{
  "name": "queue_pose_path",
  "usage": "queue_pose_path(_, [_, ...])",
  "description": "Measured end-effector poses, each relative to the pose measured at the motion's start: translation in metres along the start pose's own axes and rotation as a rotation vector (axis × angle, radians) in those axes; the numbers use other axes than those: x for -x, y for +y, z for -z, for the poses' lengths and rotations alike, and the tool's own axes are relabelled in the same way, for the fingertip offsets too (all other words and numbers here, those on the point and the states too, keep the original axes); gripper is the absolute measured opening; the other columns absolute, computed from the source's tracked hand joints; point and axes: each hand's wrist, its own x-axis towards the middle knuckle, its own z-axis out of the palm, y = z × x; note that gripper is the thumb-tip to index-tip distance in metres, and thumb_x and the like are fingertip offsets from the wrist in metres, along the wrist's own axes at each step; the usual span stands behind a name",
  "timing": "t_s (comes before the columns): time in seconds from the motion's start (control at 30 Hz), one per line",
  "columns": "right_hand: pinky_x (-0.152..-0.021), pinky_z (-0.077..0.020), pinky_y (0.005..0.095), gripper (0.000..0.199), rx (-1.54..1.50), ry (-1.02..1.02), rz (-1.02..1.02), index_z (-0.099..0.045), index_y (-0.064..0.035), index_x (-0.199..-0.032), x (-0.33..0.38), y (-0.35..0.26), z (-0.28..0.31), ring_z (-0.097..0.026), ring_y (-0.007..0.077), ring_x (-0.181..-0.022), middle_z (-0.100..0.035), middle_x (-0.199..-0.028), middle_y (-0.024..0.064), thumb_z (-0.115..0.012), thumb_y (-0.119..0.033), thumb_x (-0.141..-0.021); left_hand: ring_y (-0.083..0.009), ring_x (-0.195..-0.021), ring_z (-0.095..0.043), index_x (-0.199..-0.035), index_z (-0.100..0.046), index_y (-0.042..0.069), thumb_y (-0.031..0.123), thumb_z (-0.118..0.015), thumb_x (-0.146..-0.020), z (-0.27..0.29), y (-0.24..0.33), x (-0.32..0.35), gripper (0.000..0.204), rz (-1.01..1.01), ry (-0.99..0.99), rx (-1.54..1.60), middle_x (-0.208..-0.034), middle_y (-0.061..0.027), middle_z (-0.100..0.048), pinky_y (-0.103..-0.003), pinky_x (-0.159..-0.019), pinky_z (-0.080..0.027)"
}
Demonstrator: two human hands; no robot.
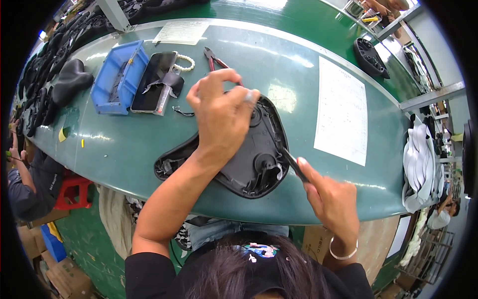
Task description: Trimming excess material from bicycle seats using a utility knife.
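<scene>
A black bicycle saddle [244,172] lies upside down on the green table, its ribbed plastic underside facing up and its narrow end toward the left. My left hand [221,117] is over the saddle's far part with its fingers curled; what they hold, if anything, is hidden. My right hand [331,202] grips a slim dark tool [295,165], whose tip meets the saddle's right rim. The tool's exact kind cannot be made out. Just beyond my left hand lie red-handled pliers [212,59], partly covered by it.
To the left are a blue bin [119,79] and a phone [153,82] with a dark scrap on it. A paper sheet [341,109] lies at the right, near stacked white pieces [418,162]. More black saddles [72,82] are at the far left. Other people work nearby.
</scene>
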Motion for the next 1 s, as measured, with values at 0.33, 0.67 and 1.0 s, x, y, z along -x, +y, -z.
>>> queue_pose_path(0.33, [-0.049,-0.0386,0.0343,0.046,0.09,-0.148,0.267,-0.06,-0.0294,-0.123,-0.061,0.032,0.025,-0.053,0.0222,-0.05,-0.054,-0.057,0.0027,-0.065,-0.017,-0.079,-0.0124,-0.081,-0.052,-0.097,-0.06,0.0,0.027,-0.051,-0.098,0.078,0.018,0.042,0.028,1.025,-0.114,0.718,-0.081,-0.0027,-0.058,-0.028,-0.079,-0.043])
queue_pose_path(0.67, [-0.049,-0.0351,0.0332,0.054,0.316,-0.213,0.279,-0.055,-0.0279,-0.13,-0.014,0.013,0.028,-0.043,0.0186,-0.045,-0.043,-0.055,0.0013,-0.065,-0.013,-0.079,-0.008,-0.05,-0.029,-0.074,-0.036,0.011,0.03,-0.044,-0.101,0.111,0.001,0.021,0.034,0.539,0.286,1.372,-0.06,0.0022,-0.029,-0.027,-0.047,-0.031])
queue_pose_path(1.0, [-0.045,-0.0338,0.0327,0.056,0.265,-0.182,0.127,-0.057,-0.0218,-0.128,0.019,-0.002,0.036,-0.044,0.0189,-0.044,-0.044,-0.056,0.0025,-0.067,-0.01,-0.074,-0.0269,-0.104,-0.051,-0.081,-0.06,0.004,0.021,-0.073,-0.075,0.081,0.008,0.004,0.022,-0.322,-0.675,-0.072,-0.102,-0.0085,-0.057,-0.039,-0.089,-0.041])
